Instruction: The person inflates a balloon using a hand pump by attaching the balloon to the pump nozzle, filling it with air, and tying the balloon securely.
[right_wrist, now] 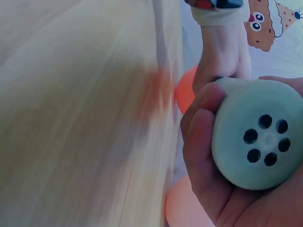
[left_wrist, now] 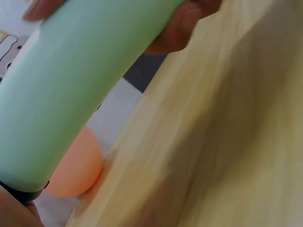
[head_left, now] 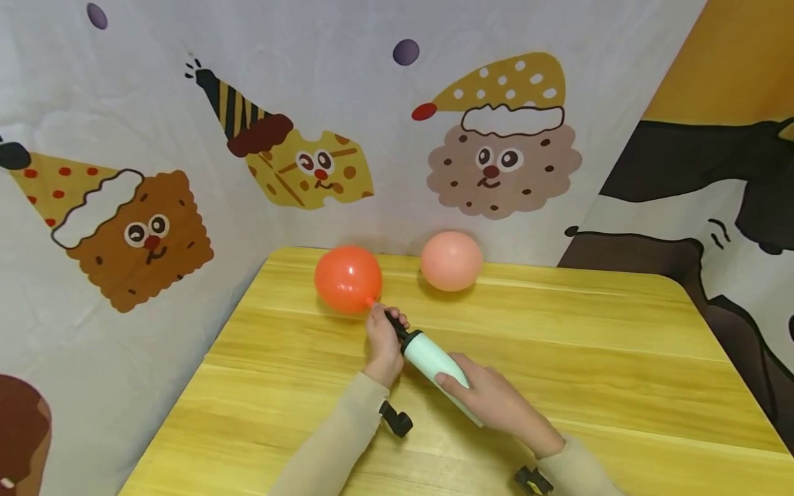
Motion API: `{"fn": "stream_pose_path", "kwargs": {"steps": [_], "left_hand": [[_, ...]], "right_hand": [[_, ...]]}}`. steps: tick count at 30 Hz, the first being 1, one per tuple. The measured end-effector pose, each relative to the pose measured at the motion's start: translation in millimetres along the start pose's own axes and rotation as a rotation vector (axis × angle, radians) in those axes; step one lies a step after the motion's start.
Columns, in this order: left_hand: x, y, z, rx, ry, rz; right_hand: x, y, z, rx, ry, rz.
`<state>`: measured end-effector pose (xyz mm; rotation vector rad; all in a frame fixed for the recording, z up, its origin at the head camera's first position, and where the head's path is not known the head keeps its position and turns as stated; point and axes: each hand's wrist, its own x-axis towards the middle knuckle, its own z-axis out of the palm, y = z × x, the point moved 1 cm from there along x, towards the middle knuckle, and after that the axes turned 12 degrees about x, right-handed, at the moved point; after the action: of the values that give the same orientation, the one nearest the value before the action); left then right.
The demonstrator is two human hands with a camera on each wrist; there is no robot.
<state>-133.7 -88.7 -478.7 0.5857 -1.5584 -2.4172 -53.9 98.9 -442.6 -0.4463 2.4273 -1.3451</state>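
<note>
A mint-green hand balloon pump [head_left: 437, 359] slants over the table, its black end toward the back left. My left hand [head_left: 384, 341] holds that black end together with the neck of an inflated orange-red balloon [head_left: 349, 279]; the nozzle is hidden in the fingers. Around the green barrel curls my right hand [head_left: 490, 393], with the thumb across its top. In the right wrist view, the barrel's round end [right_wrist: 268, 140] shows a ring of several holes, and the fingers [right_wrist: 199, 137] wrap its side. The left wrist view has the barrel [left_wrist: 80, 80] across it.
A peach balloon [head_left: 451, 261] sits at the table's back edge, right of the orange-red one. The wooden table [head_left: 589, 344] meets a cloth backdrop [head_left: 384, 172] printed with cartoon snacks. A small black camera mount [head_left: 395, 419] sticks out from the left wrist, another [head_left: 532, 480] from the right.
</note>
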Motion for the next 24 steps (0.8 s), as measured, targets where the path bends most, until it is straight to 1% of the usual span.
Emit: {"fn": "stream_pose_path", "kwargs": {"steps": [3,6,10,13,15,18,20,24], "left_hand": [[7.6,5.6,-0.4,-0.011,0.002,-0.008],[17.1,11.4,-3.3,-0.033,0.017,-0.022],[29.3,21.9,-11.5,-0.068,0.063,-0.006],[33.1,27.2,-17.3,-0.093,0.083,0.009],[33.0,27.4,-19.4,-0.115,0.083,-0.003],[28.1,23.7,-20.0,-0.127,0.082,-0.02],[23.9,20.4,-18.6,-0.126,0.076,-0.027],[16.0,11.9,-12.0,-0.108,0.064,-0.03]], "right_hand": [[-2.8,-1,-1,0.005,0.012,-0.008],[-10.2,-1,-6,0.002,0.011,0.001],[-25.6,0,-19,0.01,-0.034,0.013],[-36.5,1,-28,0.008,-0.072,0.01],[-40.3,1,-31,-0.008,-0.081,0.003],[-40.2,2,-31,-0.042,-0.076,0.0],[-37.7,2,-29,-0.056,-0.065,0.005],[-29.7,3,-22,-0.041,-0.044,0.022]]}}
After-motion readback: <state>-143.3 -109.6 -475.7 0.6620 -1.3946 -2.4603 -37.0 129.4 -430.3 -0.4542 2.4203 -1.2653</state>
